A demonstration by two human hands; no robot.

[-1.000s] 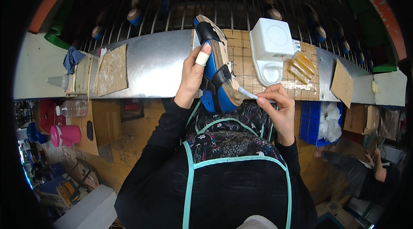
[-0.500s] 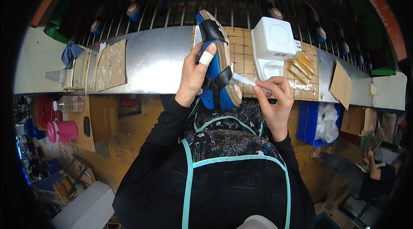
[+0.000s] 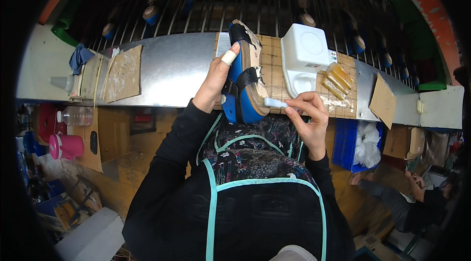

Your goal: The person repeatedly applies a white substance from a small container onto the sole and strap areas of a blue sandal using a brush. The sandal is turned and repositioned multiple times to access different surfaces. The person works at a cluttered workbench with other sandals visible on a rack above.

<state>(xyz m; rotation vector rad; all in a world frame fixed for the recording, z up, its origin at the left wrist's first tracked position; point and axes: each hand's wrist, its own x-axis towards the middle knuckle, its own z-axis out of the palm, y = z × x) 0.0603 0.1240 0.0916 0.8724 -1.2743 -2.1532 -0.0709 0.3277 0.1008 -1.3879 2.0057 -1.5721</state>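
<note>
My left hand (image 3: pixel 212 82) is closed around a blue shoe last (image 3: pixel 251 109) with a sandal on it, tilted so its sole faces right. The sandal has black straps (image 3: pixel 244 77) turned over onto a pale, cork-edged sole (image 3: pixel 254 57). A cream wrap (image 3: pixel 229 57) circles my left thumb, which presses on the last's side. Between thumb and fingers, my right hand (image 3: pixel 310 119) pinches a small pale-blue brush-like tool (image 3: pixel 276 102). Its tip is at the sole's near end; whether it touches I cannot tell.
Just beyond my right hand are a white plastic dispenser (image 3: pixel 305 48) and yellowish blocks (image 3: pixel 338 82) on a taped cardboard mat (image 3: pixel 274 65). Behind the metal bench (image 3: pixel 167 65), a roller conveyor carries more lasts (image 3: pixel 151 13). A blue crate (image 3: pixel 346 146) with white bags stands below right; a person (image 3: pixel 417 197) sits farther off.
The sandal on its last has tipped slightly in my left hand, its upper end now lower. My right hand has brought the tool's tip to the sole's near end.
</note>
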